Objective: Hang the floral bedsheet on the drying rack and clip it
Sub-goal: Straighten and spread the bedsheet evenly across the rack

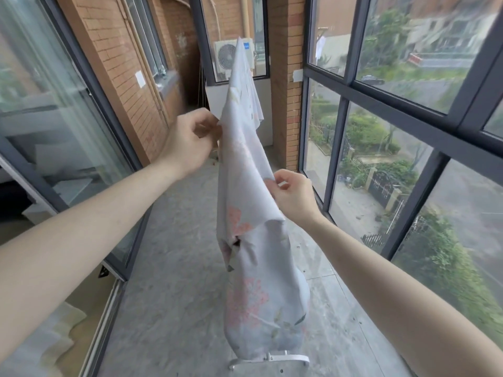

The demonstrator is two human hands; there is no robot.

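In the head view, the bedsheet [253, 191] is already draped over a rack, running away from the camera in a long narrow ridge down the middle of the balcony, with its far end raised to a peak near the air-conditioner unit [226, 59]. The bar beneath is fully hidden by cloth; only a white metal foot [272, 360] of the rack is seen at the bottom edge. Hanging is therefore judged largely done, though the cloth is bunched rather than spread. No clip is seen on the sheet or in either hand, so clipping appears not yet done.

The left hand [187, 142] is held against the sheet's left side, its fingers [209, 123] curled and pinching the fabric's edge. The right hand [294, 197] is lower and nearer, its fingers [272, 185] likewise pinching a fold on the right side.

The sheet is thin, pale grey-blue woven cloth, soft and limp, printed with pink blossoms and muted leaves, falling in loose creases. The floor [177, 268] is mottled grey and matt. Brick walls [125, 77] and dark-framed windows [381, 104] enclose the space.
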